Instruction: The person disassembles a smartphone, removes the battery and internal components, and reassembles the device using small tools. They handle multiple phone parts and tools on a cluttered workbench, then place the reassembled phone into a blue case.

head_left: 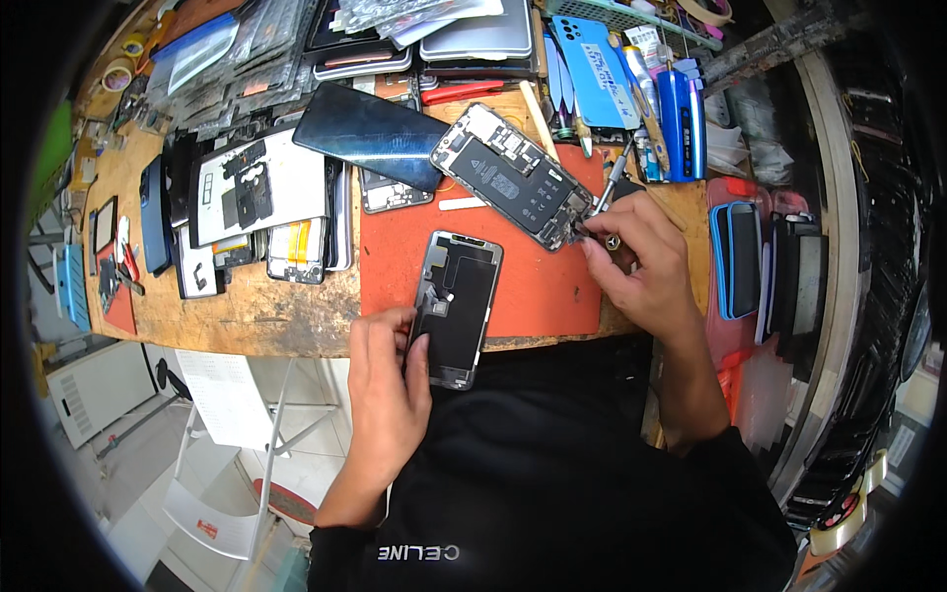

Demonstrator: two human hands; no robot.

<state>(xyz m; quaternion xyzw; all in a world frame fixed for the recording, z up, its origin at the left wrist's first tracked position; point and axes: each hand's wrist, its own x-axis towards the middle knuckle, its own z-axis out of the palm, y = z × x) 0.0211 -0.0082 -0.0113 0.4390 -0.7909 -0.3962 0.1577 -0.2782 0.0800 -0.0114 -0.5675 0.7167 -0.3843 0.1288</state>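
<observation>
So the left hand (387, 380) is pinching the lower left edge of a detached phone screen panel (456, 306), thumb on top and fingers curled under it. That panel is a flat black rectangle with rounded corners and a thin metal-looking rim, lying back-side up with its bottom end hanging off the front edge of the workbench (247, 311). Its top half sits on a smooth red-orange work mat (538, 286).

Over at the far right corner of the mat, the right hand (636, 261) is closed on a slim metal tool (614, 178), its grey shaft angling up and away. The fingertips are bunched right at the lower corner of an opened phone body (513, 178). That one lies diagonally, its black battery and little shiny boards exposed inside a pale frame. Just beside its upper left end there's a glossy dark glass panel (370, 133), tilted and reflective.

The bench top is worn, scuffed wood. Room is tight: the left side is stacked with more panels and frames, the back row has cases and a blue phone back (597, 69), and blue tools crowd the right. The only open patch is the lower middle of the mat, between the two hands.
</observation>
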